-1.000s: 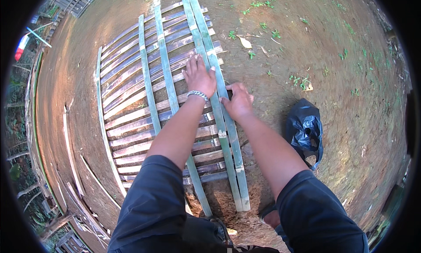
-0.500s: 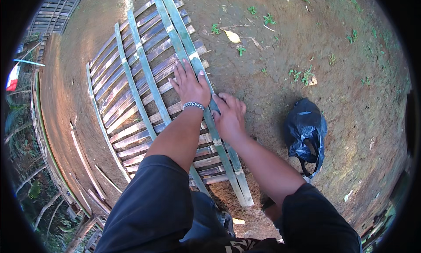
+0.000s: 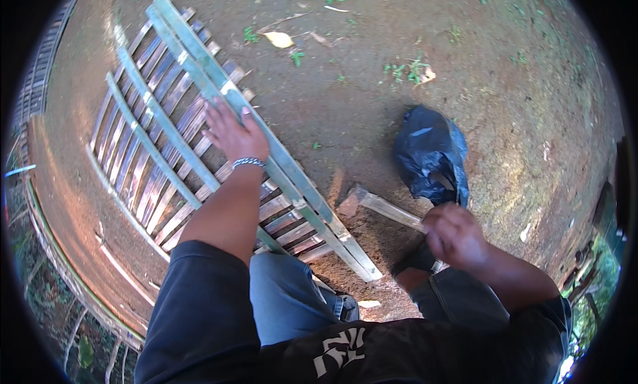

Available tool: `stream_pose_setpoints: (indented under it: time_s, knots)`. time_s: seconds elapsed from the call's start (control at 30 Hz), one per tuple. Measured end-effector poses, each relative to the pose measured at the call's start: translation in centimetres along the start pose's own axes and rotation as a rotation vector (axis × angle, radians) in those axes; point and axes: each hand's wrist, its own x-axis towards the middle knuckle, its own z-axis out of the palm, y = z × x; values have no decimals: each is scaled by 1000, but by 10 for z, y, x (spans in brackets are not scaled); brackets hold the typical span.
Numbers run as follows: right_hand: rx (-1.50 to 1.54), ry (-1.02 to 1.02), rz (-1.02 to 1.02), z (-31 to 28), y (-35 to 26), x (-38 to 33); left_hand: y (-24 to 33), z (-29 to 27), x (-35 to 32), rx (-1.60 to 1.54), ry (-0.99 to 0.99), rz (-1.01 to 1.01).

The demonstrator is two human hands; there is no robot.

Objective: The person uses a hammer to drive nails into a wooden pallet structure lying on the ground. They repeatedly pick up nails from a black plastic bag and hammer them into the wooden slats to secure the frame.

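A slatted bamboo panel [image 3: 174, 128] lies on the ground at the left, its brownish cross slats topped by long greenish bamboo strips. Two of those strips [image 3: 276, 159] run side by side along its right edge. My left hand [image 3: 236, 132] rests on this pair with fingers spread, a chain bracelet at its wrist. At the right, my right hand [image 3: 456, 234], blurred by motion, is closed around the end of a hammer-like tool [image 3: 392, 212]. The tool has a pale wooden handle, and its brownish head points toward the panel; its exact kind is unclear.
A black plastic bag [image 3: 430, 151] sits on the bare soil just beyond my right hand. My jeans-covered legs [image 3: 289, 287] are close to the panel's near end. A yellow leaf [image 3: 278, 39] and small weeds dot the far ground. Loose sticks [image 3: 126, 274] lie at the left.
My right hand has left the strips, moved right and now grips the wooden-handled tool. My left hand stays on the strips. The panel and bag appear farther left as the view shifted.
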Motion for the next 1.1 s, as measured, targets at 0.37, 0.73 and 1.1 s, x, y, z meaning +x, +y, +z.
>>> stream_pose_setpoints:
  time_s: [0.37,0.73,1.1]
  knots:
    - [-527,-447,482,-2,29,60,-4,6,3,-17,30,18]
    - [-457,-185,621,65,75,78,6,-9,0,-60,-33,-42]
    - [-446,-83,601,64,87,64,4,-6,2,-39,-1,-11]
